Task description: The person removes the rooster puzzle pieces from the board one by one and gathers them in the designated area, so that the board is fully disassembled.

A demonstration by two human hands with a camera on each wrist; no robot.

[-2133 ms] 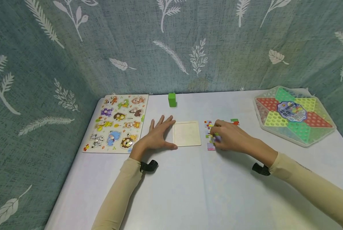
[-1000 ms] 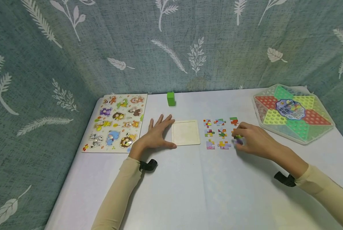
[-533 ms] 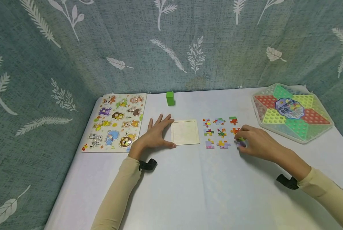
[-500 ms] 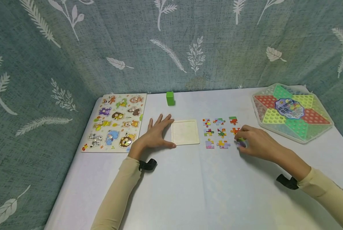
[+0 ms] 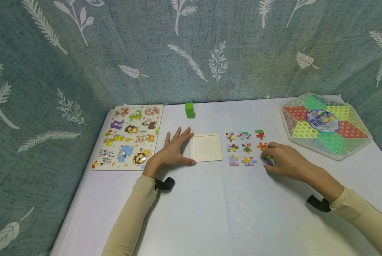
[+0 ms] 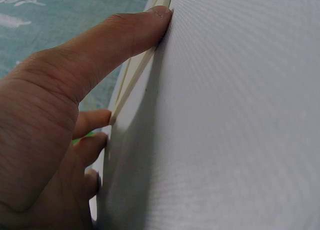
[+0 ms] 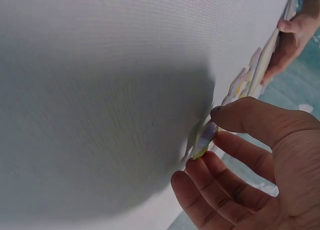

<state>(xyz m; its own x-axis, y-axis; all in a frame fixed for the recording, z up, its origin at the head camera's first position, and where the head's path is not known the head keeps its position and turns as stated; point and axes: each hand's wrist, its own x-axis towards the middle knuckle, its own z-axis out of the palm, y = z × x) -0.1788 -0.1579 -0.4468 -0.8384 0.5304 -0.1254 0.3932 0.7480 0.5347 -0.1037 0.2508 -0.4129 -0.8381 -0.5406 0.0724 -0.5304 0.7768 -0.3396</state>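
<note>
My right hand (image 5: 285, 160) pinches a purple and green jigsaw piece (image 5: 269, 161) between thumb and fingertips. In the right wrist view this piece (image 7: 206, 137) is tilted, with one edge lifted off the table. Other jigsaw pieces (image 5: 247, 148) lie apart in rows to its left and behind it. My left hand (image 5: 171, 151) spreads at the left side of a pale wooden puzzle frame (image 5: 206, 160); its thumb and index finger touch the frame's near and far left corners. The left wrist view shows the thumb (image 6: 115, 40) against the frame's edge.
An animal peg puzzle board (image 5: 131, 142) lies at the left. A green block (image 5: 189, 110) stands at the back. A hexagonal Chinese checkers box (image 5: 325, 126) lies at the right. Patterned cloth (image 5: 191, 53) hangs behind the white table (image 5: 203, 213).
My right hand has moved right from the middle pieces to the near right piece, which it has now tipped up. The left hand has stayed at the frame.
</note>
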